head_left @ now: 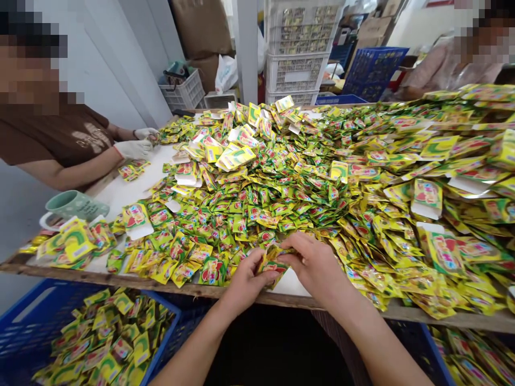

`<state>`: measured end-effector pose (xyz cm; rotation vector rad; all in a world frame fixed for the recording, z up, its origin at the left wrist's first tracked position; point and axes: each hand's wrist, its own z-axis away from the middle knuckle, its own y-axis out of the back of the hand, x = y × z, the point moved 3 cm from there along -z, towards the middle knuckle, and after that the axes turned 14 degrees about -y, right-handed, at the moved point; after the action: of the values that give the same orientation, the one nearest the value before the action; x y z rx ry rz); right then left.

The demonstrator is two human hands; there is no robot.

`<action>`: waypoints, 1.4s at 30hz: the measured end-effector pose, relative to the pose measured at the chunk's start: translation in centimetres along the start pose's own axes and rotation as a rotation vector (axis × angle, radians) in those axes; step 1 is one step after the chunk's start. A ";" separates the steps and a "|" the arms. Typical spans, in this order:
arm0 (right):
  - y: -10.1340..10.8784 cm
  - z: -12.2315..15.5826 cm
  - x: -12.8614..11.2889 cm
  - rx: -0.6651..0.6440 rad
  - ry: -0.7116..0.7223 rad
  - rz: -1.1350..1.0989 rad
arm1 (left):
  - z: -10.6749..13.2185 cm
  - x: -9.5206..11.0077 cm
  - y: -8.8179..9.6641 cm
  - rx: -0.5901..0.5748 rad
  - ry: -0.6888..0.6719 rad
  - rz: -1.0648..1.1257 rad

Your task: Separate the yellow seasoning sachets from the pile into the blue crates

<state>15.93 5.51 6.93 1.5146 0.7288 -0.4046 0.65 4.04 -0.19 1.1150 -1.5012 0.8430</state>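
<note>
The left hand (246,280) and right hand (316,267) curl nearly shut, both gripping a small yellow packet (273,261) with their fingers. It sits just above the wooden table edge (120,281), by a big heap of packets (257,203), with a blue crate (24,316) below.

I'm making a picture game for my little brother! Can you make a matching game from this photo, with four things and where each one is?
Things:
1. Green mug
2. White gloves
3. White crates
4. Blue crate

Places:
A. Worn by a co-worker
B. Under the table edge, full of sachets
C. Stacked high behind the table
D. Standing at the table's left end

Pairs: 1-D, 2-A, 3-C, 4-B
</note>
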 end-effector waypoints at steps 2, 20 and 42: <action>-0.2 0.0 -0.7 0.046 0.095 0.026 | 0.2 0.2 0.3 0.027 0.007 0.048; -5.2 4.1 1.3 -0.222 -0.473 -0.857 | 2.8 2.9 2.8 -0.161 0.061 0.118; -5.1 0.8 1.6 -0.105 -0.424 -0.888 | 0.0 1.6 3.0 0.258 -0.084 -0.067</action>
<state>13.90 4.78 1.97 0.8855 1.0291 -1.2842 -2.19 4.63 1.55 1.3975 -1.4426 0.9736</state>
